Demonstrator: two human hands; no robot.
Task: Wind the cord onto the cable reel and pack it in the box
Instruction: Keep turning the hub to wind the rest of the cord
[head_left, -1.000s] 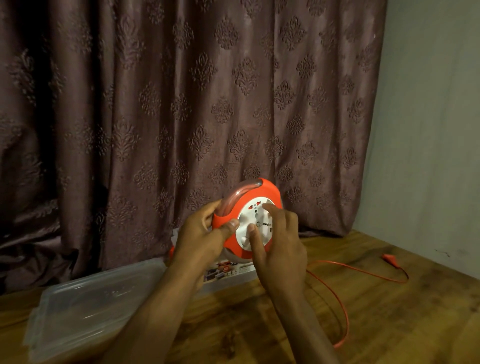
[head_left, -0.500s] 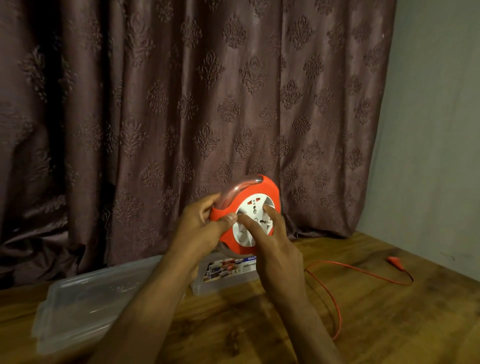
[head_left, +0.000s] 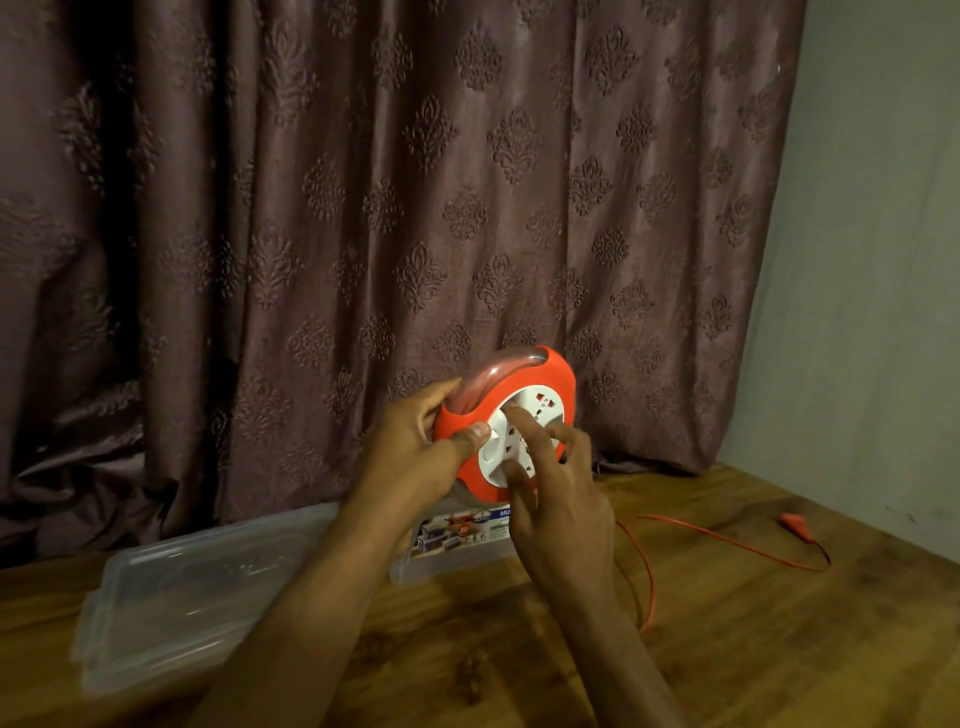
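I hold an orange cable reel (head_left: 550, 376) with a white socket face and a clear handle upright above the table. My left hand (head_left: 415, 452) grips its left rim, thumb on the orange front. The fingers of my right hand (head_left: 556, 488) press on the white socket disc. A thin orange cord (head_left: 649, 577) trails from under the reel across the table to its plug (head_left: 792, 519) at the right. A clear plastic box (head_left: 452, 545) with a printed label stands just below the reel, partly hidden by my hands.
The box's clear lid (head_left: 176, 587) lies flat on the wooden table (head_left: 779, 649) at the left. A dark patterned curtain (head_left: 363, 208) hangs behind the table. A plain wall (head_left: 883, 260) closes the right side.
The reel's white disc has turned under my right fingers, and the loose cord on the table has drawn in a little. My left hand keeps its grip on the rim.
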